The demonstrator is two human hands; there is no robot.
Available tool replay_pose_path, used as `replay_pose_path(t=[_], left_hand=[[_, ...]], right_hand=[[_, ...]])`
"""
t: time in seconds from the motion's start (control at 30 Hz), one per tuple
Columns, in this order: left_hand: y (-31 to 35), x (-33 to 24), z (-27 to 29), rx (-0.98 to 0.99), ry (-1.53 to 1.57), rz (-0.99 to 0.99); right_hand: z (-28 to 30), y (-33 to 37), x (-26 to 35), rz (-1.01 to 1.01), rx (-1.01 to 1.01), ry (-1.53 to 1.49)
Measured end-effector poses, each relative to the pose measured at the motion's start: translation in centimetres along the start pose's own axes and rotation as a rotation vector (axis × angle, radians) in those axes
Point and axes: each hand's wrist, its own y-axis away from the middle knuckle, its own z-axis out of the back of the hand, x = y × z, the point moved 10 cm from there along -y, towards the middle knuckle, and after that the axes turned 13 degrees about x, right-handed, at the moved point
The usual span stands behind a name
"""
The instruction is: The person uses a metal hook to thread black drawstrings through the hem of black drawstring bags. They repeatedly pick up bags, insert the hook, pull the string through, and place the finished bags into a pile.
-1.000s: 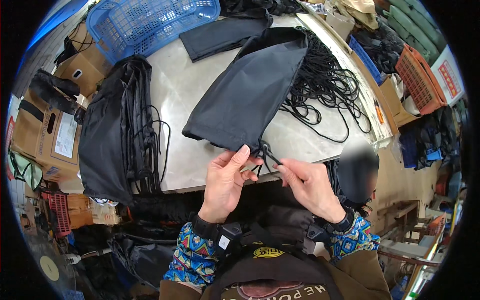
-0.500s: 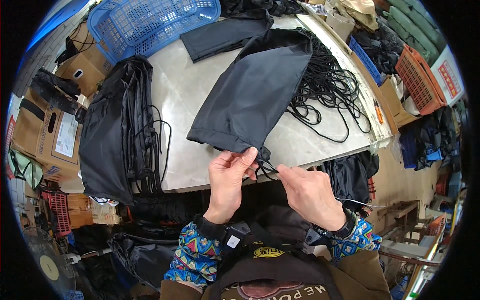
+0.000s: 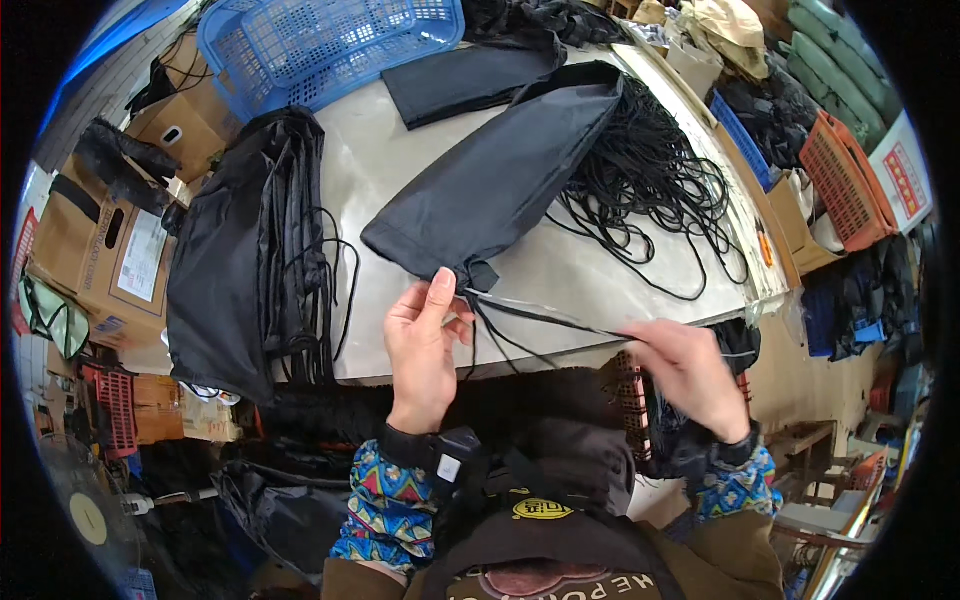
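Right of centre, the right hand (image 3: 690,375) is blurred, its exact grip on the cord (image 3: 522,312) unclear. The top edge crops the basket (image 3: 330,50) at upper left; at left, the label's (image 3: 142,256) print is too small.

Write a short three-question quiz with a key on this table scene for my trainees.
1. True or false: a black cord runs between the left hand and the right hand.
2. Which side of the held black fabric piece is the cord heap on: A left, B right, C nearest the person?
3. Fill in: the basket at the table's far side is coloured ____.

Key: 1 true; 2 B; 3 blue.
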Motion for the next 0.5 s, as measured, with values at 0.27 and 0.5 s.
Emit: replay_pose_path(t=[0.27,0.5], left_hand=[[1.7,6.3,-4.3,0.169,0.059,0.185],[-0.2,5.1,-3.2,0.185,-0.169,0.092]], right_hand=[[-2.3,-0.4,0.5,-0.069,-0.009,-0.017],[-0.6,2.0,-1.4,-0.164,-0.011,-0.088]])
